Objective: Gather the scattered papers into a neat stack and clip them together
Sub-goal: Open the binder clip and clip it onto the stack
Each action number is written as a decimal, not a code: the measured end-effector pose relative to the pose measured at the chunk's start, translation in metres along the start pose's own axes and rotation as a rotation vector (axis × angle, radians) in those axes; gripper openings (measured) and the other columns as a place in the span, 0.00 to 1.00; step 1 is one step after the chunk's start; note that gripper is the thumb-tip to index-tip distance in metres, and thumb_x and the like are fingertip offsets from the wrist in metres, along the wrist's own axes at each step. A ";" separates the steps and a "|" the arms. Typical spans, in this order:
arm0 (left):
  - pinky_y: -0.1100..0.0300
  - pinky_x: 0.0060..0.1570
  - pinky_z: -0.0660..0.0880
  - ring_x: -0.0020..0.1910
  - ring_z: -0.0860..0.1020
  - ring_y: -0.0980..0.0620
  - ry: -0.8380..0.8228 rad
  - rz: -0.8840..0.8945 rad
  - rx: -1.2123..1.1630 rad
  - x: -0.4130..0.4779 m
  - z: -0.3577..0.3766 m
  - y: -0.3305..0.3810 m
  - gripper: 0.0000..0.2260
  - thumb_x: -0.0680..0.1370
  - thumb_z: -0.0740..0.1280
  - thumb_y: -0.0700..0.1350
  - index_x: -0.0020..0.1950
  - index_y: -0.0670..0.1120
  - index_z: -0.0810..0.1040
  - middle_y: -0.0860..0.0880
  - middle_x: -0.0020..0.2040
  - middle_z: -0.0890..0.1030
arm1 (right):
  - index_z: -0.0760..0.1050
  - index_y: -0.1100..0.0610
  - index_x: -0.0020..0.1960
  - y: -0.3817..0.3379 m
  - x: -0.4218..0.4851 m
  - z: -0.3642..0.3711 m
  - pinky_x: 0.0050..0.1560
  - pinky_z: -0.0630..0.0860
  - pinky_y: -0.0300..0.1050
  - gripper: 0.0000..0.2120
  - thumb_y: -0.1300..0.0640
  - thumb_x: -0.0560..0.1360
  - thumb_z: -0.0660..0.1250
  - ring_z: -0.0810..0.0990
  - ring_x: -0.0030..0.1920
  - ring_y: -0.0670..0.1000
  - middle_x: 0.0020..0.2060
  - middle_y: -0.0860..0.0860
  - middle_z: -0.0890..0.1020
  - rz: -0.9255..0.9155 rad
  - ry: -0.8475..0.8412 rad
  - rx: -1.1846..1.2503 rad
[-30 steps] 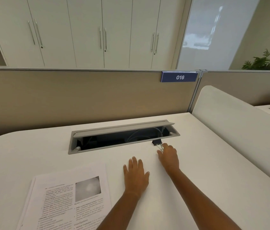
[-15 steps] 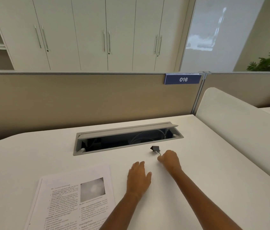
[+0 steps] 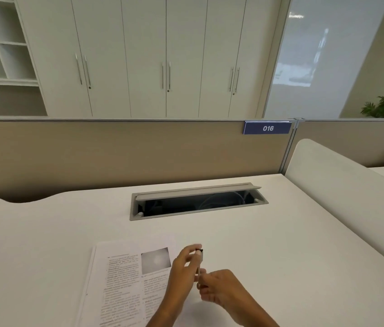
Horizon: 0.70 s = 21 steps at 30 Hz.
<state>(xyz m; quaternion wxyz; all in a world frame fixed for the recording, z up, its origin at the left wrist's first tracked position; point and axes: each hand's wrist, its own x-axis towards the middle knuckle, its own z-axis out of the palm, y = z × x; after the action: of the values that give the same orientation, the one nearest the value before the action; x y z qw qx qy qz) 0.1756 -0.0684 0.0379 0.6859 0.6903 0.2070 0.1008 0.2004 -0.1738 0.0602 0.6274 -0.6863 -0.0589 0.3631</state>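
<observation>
A stack of printed papers (image 3: 124, 279) lies on the white desk (image 3: 44, 244), its top sheet showing text and a grey picture. A small binder clip (image 3: 200, 256), black body with metal arms, is held upright just right of the stack's top right corner. My right hand (image 3: 221, 289) pinches the clip's metal arms from below. My left hand (image 3: 183, 267) rests over the stack's right edge, its fingertips touching the black body of the clip. The lower part of the papers runs out of view.
An open grey cable tray (image 3: 198, 201) is sunk into the desk behind the hands. A beige partition (image 3: 115, 152) with a blue "016" tag (image 3: 267, 128) closes the back. A white rounded divider (image 3: 342, 197) borders the right side.
My right hand has lifted the clip off the desk near the cable tray and brought it toward me, next to the papers. My left hand rose from the desk to meet the clip.
</observation>
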 end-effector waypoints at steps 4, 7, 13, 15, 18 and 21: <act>0.67 0.28 0.73 0.31 0.73 0.53 0.063 -0.045 -0.056 -0.037 -0.027 -0.007 0.06 0.78 0.62 0.42 0.49 0.46 0.79 0.48 0.38 0.76 | 0.75 0.68 0.40 0.006 -0.031 0.034 0.27 0.69 0.37 0.08 0.64 0.74 0.64 0.67 0.25 0.48 0.28 0.55 0.71 0.112 -0.025 0.109; 0.68 0.23 0.71 0.31 0.75 0.50 0.150 -0.089 -0.120 -0.058 -0.038 -0.009 0.05 0.78 0.62 0.41 0.47 0.43 0.77 0.46 0.37 0.75 | 0.77 0.65 0.34 0.022 -0.047 0.050 0.31 0.73 0.39 0.09 0.65 0.73 0.65 0.73 0.27 0.50 0.30 0.57 0.75 0.082 -0.027 0.075; 0.59 0.28 0.68 0.30 0.72 0.47 0.108 -0.201 -0.431 -0.098 -0.064 0.002 0.11 0.79 0.60 0.43 0.40 0.38 0.73 0.43 0.34 0.73 | 0.79 0.51 0.40 0.040 -0.073 0.070 0.38 0.76 0.34 0.12 0.65 0.74 0.63 0.78 0.31 0.41 0.31 0.47 0.81 -0.339 0.022 -0.329; 0.58 0.27 0.70 0.30 0.74 0.47 0.073 -0.205 -0.483 -0.104 -0.071 0.003 0.11 0.79 0.60 0.44 0.41 0.38 0.74 0.44 0.30 0.77 | 0.80 0.49 0.43 0.039 -0.078 0.072 0.39 0.76 0.32 0.12 0.64 0.75 0.62 0.78 0.32 0.38 0.32 0.43 0.80 -0.465 0.023 -0.480; 0.56 0.36 0.76 0.37 0.78 0.45 0.093 -0.224 -0.551 -0.112 -0.075 0.003 0.10 0.79 0.60 0.42 0.44 0.37 0.76 0.41 0.37 0.81 | 0.81 0.55 0.48 0.040 -0.083 0.077 0.41 0.72 0.31 0.09 0.61 0.75 0.62 0.75 0.34 0.38 0.36 0.44 0.82 -0.602 0.056 -0.687; 0.56 0.38 0.79 0.40 0.80 0.44 0.119 -0.262 -0.621 -0.118 -0.076 0.002 0.09 0.78 0.61 0.40 0.45 0.37 0.78 0.42 0.38 0.83 | 0.81 0.56 0.49 0.039 -0.085 0.079 0.40 0.71 0.30 0.09 0.60 0.74 0.63 0.77 0.36 0.41 0.42 0.51 0.85 -0.653 0.077 -0.730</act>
<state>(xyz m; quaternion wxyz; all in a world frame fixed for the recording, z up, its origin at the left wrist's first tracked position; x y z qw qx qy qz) 0.0387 -0.0499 0.0597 0.8571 0.4090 0.2930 0.1104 0.0780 -0.1628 0.0651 0.4287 -0.8200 -0.3712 0.0775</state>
